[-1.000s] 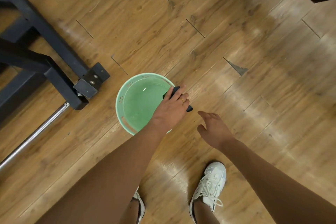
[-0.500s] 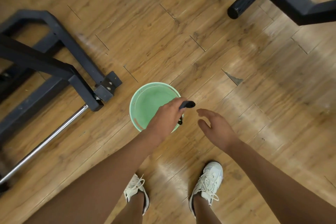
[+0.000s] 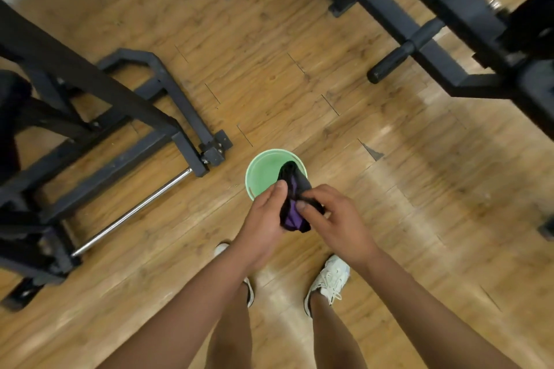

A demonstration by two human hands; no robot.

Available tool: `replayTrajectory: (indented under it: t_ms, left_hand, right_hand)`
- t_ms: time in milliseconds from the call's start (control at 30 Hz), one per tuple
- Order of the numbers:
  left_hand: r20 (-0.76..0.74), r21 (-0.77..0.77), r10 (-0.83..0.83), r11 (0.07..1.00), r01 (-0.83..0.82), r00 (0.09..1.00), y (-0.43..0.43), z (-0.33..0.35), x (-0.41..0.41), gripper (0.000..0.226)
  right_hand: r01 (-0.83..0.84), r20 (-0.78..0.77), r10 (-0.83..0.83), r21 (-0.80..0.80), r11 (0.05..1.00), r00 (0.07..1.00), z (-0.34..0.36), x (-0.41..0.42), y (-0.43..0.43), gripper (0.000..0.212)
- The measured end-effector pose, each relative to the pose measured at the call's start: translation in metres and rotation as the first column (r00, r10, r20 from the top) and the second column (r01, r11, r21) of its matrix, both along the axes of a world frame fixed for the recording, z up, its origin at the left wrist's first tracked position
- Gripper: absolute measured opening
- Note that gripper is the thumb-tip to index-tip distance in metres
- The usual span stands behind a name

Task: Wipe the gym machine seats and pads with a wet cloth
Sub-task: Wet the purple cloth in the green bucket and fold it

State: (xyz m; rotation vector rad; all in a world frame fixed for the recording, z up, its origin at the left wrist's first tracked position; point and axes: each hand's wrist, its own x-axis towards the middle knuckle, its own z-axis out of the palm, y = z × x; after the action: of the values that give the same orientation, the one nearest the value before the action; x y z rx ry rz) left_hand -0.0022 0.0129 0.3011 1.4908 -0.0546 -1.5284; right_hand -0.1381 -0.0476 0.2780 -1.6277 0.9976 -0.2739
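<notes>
Two white sneakers [image 3: 329, 278] at 6 o'clock, bare legs above them, on a wood plank floor [image 3: 269, 84]. Just past them we see both hands meeting at centre. The left hand [image 3: 263, 225] wraps its fingers round a dark cloth [image 3: 292, 186], thumb lying up along it. The right hand [image 3: 338, 225] pinches the same cloth from the 3 o'clock side, thumb tip on the fabric, other fingers curled behind. The cloth is black with a purple patch, bunched between the hands. Its far end hangs over the near-right rim of a green basin [image 3: 260, 172]; we cannot tell if it touches the water. The basin sits on the floor just beyond the hands, toward 12.

At 9 o'clock we have a black gym machine frame [image 3: 120, 105], its foot near the basin, with a chrome bar [image 3: 135, 213] running out toward 8. At 1 to 2 o'clock there is a second black machine [image 3: 449, 24], well apart from the basin, with a round black peg [image 3: 401, 54] sticking out. That area is blurred.
</notes>
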Motion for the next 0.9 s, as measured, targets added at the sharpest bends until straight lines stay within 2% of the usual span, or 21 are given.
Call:
replayTrajectory:
  t_ms: [100, 167, 233, 267, 367, 433, 533, 600, 667, 700, 767, 800, 833, 900]
  left_hand:
    - [0.086, 0.009, 0.057, 0.998, -0.058, 0.995, 0.009, 0.044, 0.006, 0.035]
    - [0.164, 0.002, 0.074, 0.997, -0.075, 0.984, 0.017, 0.067, 0.014, 0.03]
    - [0.242, -0.033, 0.036, 0.999, -0.029, 0.97, 0.02, 0.089, 0.019, 0.025]
    - [0.294, -0.042, -0.003, 0.999, 0.016, 0.956, 0.022, 0.098, 0.02, 0.024]
    - [0.44, -0.056, -0.052, 0.995, 0.085, 0.896, 0.028, 0.12, 0.023, 0.025]
    - [0.523, -0.053, -0.037, 0.996, 0.075, 0.852, 0.031, 0.132, 0.024, 0.024]
    - [0.785, 0.004, -0.119, 0.982, 0.186, 0.609, 0.037, 0.143, 0.025, 0.023]
    - [0.848, -0.004, -0.094, 0.983, 0.184, 0.521, 0.038, 0.151, 0.025, 0.023]
    - [0.875, -0.006, -0.096, 0.978, 0.209, 0.474, 0.035, 0.158, 0.027, 0.022]
    - [0.867, -0.004, -0.117, 0.97, 0.242, 0.485, 0.034, 0.162, 0.027, 0.021]
    - [0.699, -0.07, -0.123, 0.969, 0.238, 0.705, 0.031, 0.17, 0.024, 0.01]
    - [0.554, -0.112, -0.121, 0.97, 0.217, 0.824, 0.029, 0.175, 0.022, 0.006]
    - [0.428, -0.159, -0.118, 0.966, 0.203, 0.896, 0.03, 0.18, 0.022, 0.009]
    - [0.304, -0.217, -0.107, 0.96, 0.178, 0.947, 0.035, 0.188, 0.022, 0.027]
  right_hand:
    - [0.13, 0.114, -0.152, 0.18, 0.975, 0.982, 0.05, -0.009, -0.001, 0.018]
    - [0.227, 0.156, -0.263, 0.215, 0.95, 0.952, 0.078, -0.015, -0.006, 0.02]
    - [0.334, 0.181, -0.39, 0.277, 0.901, 0.903, 0.1, -0.016, -0.014, 0.021]
    - [0.361, 0.191, -0.446, 0.357, 0.861, 0.874, 0.11, -0.014, -0.016, 0.022]
    - [0.371, 0.171, -0.518, 0.519, 0.77, 0.838, 0.131, -0.003, -0.017, 0.026]
    - [0.385, 0.16, -0.527, 0.517, 0.765, 0.835, 0.142, 0.008, -0.015, 0.027]
    - [0.387, 0.193, -0.508, 0.444, 0.808, 0.839, 0.16, 0.023, -0.013, 0.026]
    - [0.363, 0.216, -0.464, 0.381, 0.85, 0.859, 0.173, 0.028, -0.015, 0.024]
    - [0.316, 0.237, -0.394, 0.307, 0.898, 0.888, 0.185, 0.029, -0.019, 0.024]
    - [0.298, 0.245, -0.369, 0.283, 0.912, 0.896, 0.191, 0.028, -0.02, 0.025]
    - [0.275, 0.26, -0.35, 0.283, 0.919, 0.9, 0.202, 0.028, -0.02, 0.028]
    - [0.263, 0.266, -0.346, 0.302, 0.916, 0.9, 0.207, 0.028, -0.019, 0.029]
    - [0.252, 0.27, -0.343, 0.319, 0.914, 0.9, 0.211, 0.029, -0.018, 0.029]
    - [0.228, 0.273, -0.312, 0.3, 0.926, 0.91, 0.221, 0.027, -0.019, 0.027]
